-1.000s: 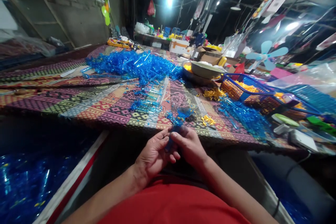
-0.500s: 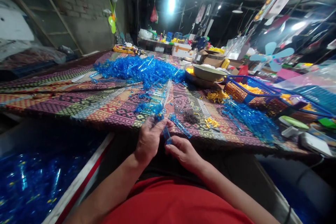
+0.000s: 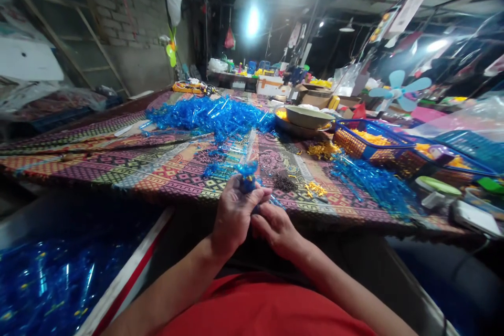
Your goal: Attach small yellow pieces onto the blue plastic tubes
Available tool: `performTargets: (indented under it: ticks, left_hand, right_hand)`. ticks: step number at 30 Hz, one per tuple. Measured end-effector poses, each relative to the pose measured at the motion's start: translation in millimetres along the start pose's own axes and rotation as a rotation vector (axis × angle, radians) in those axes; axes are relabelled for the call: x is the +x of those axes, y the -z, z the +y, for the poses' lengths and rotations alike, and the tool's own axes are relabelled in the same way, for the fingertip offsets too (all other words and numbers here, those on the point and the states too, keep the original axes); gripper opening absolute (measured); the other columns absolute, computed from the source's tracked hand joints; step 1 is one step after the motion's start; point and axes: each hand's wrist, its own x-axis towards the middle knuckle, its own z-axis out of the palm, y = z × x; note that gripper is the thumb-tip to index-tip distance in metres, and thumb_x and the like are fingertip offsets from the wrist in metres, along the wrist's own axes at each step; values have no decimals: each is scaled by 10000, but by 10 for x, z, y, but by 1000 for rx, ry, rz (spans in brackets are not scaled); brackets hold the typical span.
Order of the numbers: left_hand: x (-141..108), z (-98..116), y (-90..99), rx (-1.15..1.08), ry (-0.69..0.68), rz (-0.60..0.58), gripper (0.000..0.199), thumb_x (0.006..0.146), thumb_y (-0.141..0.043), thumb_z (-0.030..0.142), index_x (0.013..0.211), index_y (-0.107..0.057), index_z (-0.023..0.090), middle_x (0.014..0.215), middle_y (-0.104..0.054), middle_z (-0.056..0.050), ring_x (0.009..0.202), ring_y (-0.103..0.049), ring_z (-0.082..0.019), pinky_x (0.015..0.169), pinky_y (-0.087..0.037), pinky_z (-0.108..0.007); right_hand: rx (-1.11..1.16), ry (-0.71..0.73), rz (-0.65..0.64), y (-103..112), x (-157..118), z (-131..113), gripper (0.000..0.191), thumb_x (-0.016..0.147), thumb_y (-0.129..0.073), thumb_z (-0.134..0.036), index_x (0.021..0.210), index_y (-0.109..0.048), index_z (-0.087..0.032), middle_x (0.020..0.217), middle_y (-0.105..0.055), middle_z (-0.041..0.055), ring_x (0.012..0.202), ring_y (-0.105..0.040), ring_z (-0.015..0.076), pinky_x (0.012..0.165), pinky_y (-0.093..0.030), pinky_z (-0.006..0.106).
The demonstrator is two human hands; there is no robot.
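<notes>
1. Blue translucent plastic piece (image 3: 248, 178): upright above the left hand, over the near edge of the mat, no longer stretched between both hands as a long strip.
2. Left hand (image 3: 235, 215): fingers curled nearly shut around the piece's lower end, holding it.
3. Right hand (image 3: 274, 228): fingers bent, just beside the left hand; any hold hidden, so impossible to tell.
4. Just beyond: small dark parts (image 3: 284, 182) and yellow plastic parts (image 3: 316, 190) on the woven mat (image 3: 169, 176).
5. Farther out: heap of blue plastic pieces (image 3: 208, 118).
</notes>
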Motion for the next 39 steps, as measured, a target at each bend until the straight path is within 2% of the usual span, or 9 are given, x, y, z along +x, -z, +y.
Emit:
performTargets:
  ticks: [4,8,13,15,18,26,30,34,39]
  left_hand:
    - [-28,23,37,48,-23,-80,113,778,-602,178,847,-520,143,783,-666,-33,765,-656,-174,784,-508,-365]
    - [-44,85,183,236,-88,-142,103,790,-595,179,880,-553,149,810,-655,-29,769,-625,-147,774,-489,-308]
    - [-81,78,271,506,-144,-300,161,807,-578,220,955,-571,157,859,-628,-45,794,-591,-158,752,-472,-288]
    - [-119,74,248,545,-189,-399,195,810,-565,230,989,-565,154,890,-623,-59,806,-580,-171,743,-471,-292]
    - [-186,140,191,591,-283,-499,236,800,-566,225,1024,-554,154,900,-618,-61,781,-569,-167,694,-468,-268]
    - [-214,206,202,714,-294,-456,58,843,-476,200,837,-510,153,630,-536,3,538,-484,-95,511,-399,-206]
    - [-193,133,251,825,-468,-371,65,825,-482,166,886,-502,159,723,-559,-19,621,-512,-114,576,-422,-225]
    - [-226,122,210,893,-660,-394,213,812,-485,129,1019,-473,176,779,-583,-29,656,-545,-130,593,-429,-233]
    - [-243,72,227,857,-573,-370,144,819,-475,139,955,-506,172,842,-606,-64,754,-587,-159,651,-445,-258]
  right_hand:
    - [-193,161,167,-119,-48,101,297,893,-398,-331,649,-494,-192,584,-522,18,547,-485,140,554,-432,278]
    - [-86,215,94,77,-25,123,177,875,-487,-348,902,-579,-199,773,-603,40,684,-576,155,635,-485,278]
    - [-184,387,234,509,99,-234,641,743,-581,-569,1231,-460,-172,1077,-545,134,861,-565,194,650,-499,291]
    - [-297,512,182,612,164,-433,636,719,-586,-595,1170,-506,-153,981,-582,120,872,-554,211,729,-487,335]
    - [-441,638,178,661,226,-657,525,722,-580,-606,966,-574,-141,752,-578,72,699,-531,181,645,-468,322]
    - [-343,465,267,463,277,-507,422,755,-563,-573,856,-566,-164,686,-561,28,623,-506,138,587,-439,269]
    - [-227,461,143,495,283,-433,597,689,-564,-659,1012,-557,-157,867,-603,81,791,-559,175,701,-477,295]
    - [-313,520,211,539,222,-565,477,741,-575,-586,925,-585,-146,773,-580,76,713,-537,172,645,-465,300]
    - [-325,451,262,418,260,-520,367,766,-584,-517,820,-593,-154,684,-566,42,629,-516,148,596,-447,282]
